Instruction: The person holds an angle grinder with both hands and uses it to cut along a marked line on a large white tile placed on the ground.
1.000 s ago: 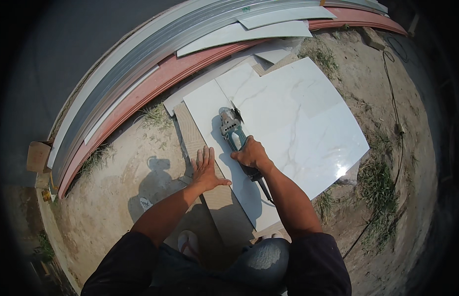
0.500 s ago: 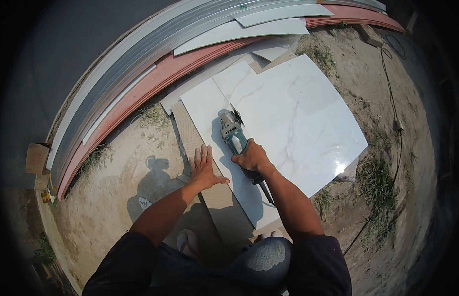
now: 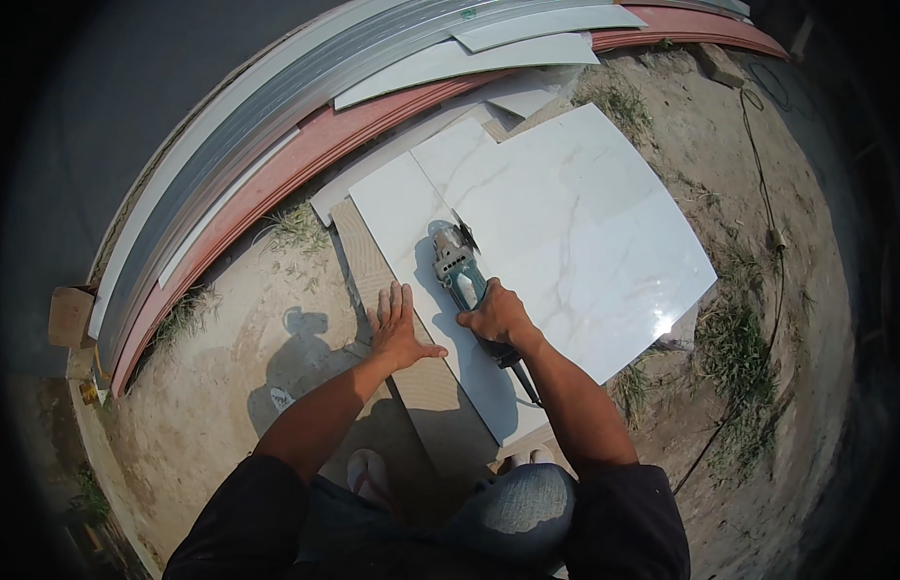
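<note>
White slab (image 3: 605, 222): grinder (image 3: 463, 285) in right hand (image 3: 499, 314)

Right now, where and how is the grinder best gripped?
Probably around the rear half of the grinder, from the near right: it's long and slim there, that end points back toward the body, and the disc is at the far end. The right hand wraps it there. I'd stay ahead of the cord at its tail.

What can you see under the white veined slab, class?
Beige ridged board shows past its left edge. What lies beneath the slab's middle is covered and cannot be seen.
</note>
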Demonstrator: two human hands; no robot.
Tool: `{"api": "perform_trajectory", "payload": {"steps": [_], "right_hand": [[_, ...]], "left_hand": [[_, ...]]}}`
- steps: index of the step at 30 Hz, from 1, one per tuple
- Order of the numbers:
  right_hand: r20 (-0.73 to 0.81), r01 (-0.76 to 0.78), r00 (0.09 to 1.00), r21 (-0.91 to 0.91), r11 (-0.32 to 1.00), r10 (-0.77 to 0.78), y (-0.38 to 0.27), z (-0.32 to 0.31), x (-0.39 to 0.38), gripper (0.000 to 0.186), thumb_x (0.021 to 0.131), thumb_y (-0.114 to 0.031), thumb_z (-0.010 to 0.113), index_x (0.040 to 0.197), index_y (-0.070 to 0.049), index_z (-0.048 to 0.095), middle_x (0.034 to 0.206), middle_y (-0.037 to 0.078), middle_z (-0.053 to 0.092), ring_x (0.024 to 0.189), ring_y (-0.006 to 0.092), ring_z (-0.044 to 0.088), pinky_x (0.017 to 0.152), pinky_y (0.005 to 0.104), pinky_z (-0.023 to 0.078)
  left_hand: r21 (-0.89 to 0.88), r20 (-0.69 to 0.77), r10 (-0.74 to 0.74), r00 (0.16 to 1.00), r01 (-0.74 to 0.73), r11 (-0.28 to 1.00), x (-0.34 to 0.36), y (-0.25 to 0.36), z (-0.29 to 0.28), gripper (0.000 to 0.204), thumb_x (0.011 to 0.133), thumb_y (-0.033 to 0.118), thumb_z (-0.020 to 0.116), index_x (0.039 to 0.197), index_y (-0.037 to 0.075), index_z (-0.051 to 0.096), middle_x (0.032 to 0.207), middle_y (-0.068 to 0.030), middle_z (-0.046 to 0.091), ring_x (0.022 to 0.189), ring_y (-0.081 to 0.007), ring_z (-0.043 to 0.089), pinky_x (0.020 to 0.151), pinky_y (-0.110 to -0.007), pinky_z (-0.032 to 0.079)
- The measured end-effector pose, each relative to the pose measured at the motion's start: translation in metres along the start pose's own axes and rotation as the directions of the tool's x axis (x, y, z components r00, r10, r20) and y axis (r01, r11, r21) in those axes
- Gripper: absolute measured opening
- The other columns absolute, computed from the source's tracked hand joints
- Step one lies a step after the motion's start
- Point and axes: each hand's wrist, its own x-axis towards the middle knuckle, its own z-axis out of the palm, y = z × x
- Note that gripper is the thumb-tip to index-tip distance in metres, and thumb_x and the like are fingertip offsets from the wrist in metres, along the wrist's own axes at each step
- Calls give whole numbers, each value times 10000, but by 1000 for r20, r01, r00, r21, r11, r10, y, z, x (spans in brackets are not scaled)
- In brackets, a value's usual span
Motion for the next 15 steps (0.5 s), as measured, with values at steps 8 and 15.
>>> {"api": "perform_trajectory", "payload": {"steps": [8, 15], "right_hand": [[0, -14, 1000, -25, 1000, 14, 7, -1, -3, 766, 727, -428, 769, 1163, 126, 469, 1034, 319, 659, 982, 405, 680, 860, 396, 555], [-30, 22, 999, -14, 1000, -23, 11, 4, -7, 776, 726, -421, 779, 1168, 139, 473, 1023, 336, 654, 963, 416, 681, 841, 405, 555]], "left_hand": [[-4, 25, 0, 1000, 0, 1000, -3, 7, 0, 1516, 534, 710, 819, 1557, 51, -85, 1632, -191, -78, 1500, -386, -105, 1180, -600, 2], [-16, 34, -19, 999, 19, 1000, -1, 4, 0, 1489, 573, 710, 799, 1555, 70, -119, 1637, -153, -117, 1499, -362, -142, 1180, -600, -21]]}}
